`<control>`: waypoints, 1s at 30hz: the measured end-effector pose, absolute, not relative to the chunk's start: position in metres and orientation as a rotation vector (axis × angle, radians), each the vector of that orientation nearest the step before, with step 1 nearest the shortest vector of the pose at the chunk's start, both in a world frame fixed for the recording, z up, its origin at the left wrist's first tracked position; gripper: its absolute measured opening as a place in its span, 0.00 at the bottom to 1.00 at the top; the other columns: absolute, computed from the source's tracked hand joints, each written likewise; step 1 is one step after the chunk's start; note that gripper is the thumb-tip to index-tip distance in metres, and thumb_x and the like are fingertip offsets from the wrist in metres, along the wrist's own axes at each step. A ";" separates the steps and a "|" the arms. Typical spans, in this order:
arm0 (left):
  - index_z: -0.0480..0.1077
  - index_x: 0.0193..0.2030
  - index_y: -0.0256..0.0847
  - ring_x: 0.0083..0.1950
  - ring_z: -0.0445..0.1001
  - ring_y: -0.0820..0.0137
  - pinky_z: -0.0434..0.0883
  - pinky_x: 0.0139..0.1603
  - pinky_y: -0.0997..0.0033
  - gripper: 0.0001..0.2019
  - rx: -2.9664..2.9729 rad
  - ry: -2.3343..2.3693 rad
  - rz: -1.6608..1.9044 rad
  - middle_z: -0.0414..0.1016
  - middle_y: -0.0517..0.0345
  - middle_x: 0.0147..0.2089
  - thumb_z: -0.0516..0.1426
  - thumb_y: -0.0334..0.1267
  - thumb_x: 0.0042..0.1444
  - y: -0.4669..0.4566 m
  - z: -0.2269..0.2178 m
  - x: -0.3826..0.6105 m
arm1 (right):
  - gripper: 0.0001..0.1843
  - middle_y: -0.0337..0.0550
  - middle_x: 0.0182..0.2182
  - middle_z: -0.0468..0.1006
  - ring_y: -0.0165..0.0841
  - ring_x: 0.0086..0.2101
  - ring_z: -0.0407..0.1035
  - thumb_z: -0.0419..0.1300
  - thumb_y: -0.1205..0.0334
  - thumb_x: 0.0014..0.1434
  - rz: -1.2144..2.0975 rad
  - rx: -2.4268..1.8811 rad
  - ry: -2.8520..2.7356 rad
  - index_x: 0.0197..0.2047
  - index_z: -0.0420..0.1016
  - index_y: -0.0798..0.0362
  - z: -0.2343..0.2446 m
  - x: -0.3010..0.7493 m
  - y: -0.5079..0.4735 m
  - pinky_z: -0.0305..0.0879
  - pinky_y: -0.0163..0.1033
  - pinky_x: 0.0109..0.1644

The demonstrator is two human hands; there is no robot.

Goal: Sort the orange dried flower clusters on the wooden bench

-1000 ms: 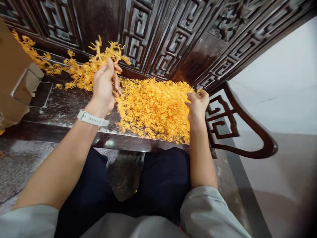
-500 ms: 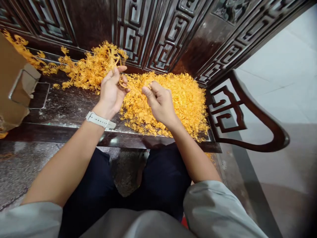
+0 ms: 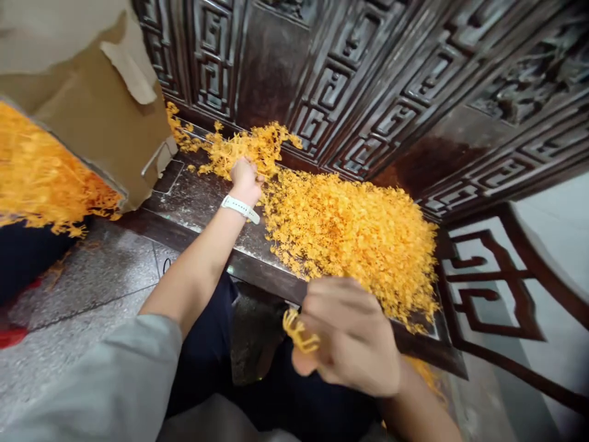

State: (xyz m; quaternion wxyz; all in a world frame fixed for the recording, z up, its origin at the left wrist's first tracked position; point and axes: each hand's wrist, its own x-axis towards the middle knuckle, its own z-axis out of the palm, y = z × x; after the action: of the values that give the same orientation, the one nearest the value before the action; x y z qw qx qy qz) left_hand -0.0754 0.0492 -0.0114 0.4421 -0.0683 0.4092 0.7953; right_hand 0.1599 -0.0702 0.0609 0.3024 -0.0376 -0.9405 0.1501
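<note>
My left hand (image 3: 246, 179), with a white watch strap (image 3: 240, 209) on the wrist, reaches to a tangle of branching yellow plastic sprigs (image 3: 271, 138) on the dark bench. Its fingers are curled among the sprigs and partly hidden. Close to the camera, above my lap, my right hand (image 3: 352, 334) is closed on a small yellow plastic piece (image 3: 301, 334) with curved prongs, which pokes out at the thumb side. Behind that hand, a wide heap of loose yellow plastic pieces (image 3: 354, 230) covers the right part of the bench.
A cardboard box (image 3: 96, 104) stands at the left, with many orange-yellow sprigs (image 3: 46, 172) spilling at its open side. The bench has a carved dark wooden back (image 3: 276, 67) and a curved armrest (image 3: 515, 270) on the right. Speckled floor tiles (image 3: 110, 270) lie below.
My view has swung left, bringing more of the box into sight. My hands have moved apart: the left to the sprig tangle, the right back toward me with a yellow piece.
</note>
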 end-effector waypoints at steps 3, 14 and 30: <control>0.60 0.34 0.43 0.18 0.44 0.78 0.46 0.20 0.76 0.15 -0.031 0.848 1.963 0.51 0.70 0.22 0.46 0.29 0.76 0.036 -0.006 -0.097 | 0.18 0.37 0.22 0.67 0.32 0.23 0.61 0.57 0.62 0.75 0.249 -0.198 -2.452 0.31 0.63 0.47 0.051 0.159 -0.057 0.57 0.43 0.26; 0.69 0.37 0.40 0.16 0.48 0.78 0.48 0.15 0.79 0.17 0.198 0.508 1.706 0.45 0.70 0.19 0.48 0.36 0.80 0.017 0.005 -0.066 | 0.26 0.62 0.55 0.78 0.44 0.44 0.76 0.54 0.48 0.74 0.215 -1.374 -2.235 0.29 0.74 0.54 -0.009 0.186 0.066 0.70 0.57 0.58; 0.72 0.37 0.39 0.17 0.50 0.77 0.51 0.16 0.80 0.22 0.282 0.587 1.675 0.47 0.67 0.20 0.44 0.38 0.82 0.025 -0.006 -0.034 | 0.28 0.37 0.28 0.66 0.31 0.31 0.60 0.50 0.36 0.77 1.133 -0.902 -2.068 0.33 0.60 0.49 -0.017 0.130 0.011 0.55 0.39 0.38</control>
State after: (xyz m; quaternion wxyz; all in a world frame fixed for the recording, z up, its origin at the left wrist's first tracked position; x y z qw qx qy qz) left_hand -0.0339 0.0247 -0.0063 0.6229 0.1227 0.2554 0.7292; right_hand 0.1301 0.0113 -0.0172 0.3037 -0.3406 -0.7804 0.4274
